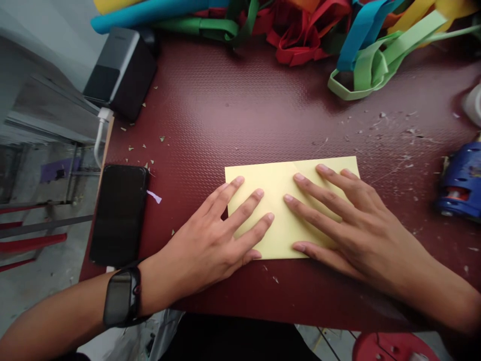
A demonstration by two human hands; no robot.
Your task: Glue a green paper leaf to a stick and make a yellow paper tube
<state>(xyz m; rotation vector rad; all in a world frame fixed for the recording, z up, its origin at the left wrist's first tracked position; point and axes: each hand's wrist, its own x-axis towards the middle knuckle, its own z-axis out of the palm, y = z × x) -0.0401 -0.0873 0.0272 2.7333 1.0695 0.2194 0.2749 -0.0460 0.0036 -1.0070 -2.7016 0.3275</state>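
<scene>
A pale yellow sheet of paper [280, 220] lies flat on the dark red table near its front edge. It looks folded, though the fold itself is hard to make out. My left hand [221, 230] rests on the paper's left part with fingers spread and a black watch on the wrist. On the right part lies my right hand [345, 220], its fingers stretched out and pressing on the sheet. Neither hand grasps anything. Parts of the paper's left and right edges are hidden under the hands.
Coloured paper strips and chains [300, 35] line the far edge. A black power bank [122, 72] with a white cable and a black phone [118, 215] lie left. At right are a blue object [464, 178] and a white round item [473, 105]. Paper scraps dot the table [225, 115].
</scene>
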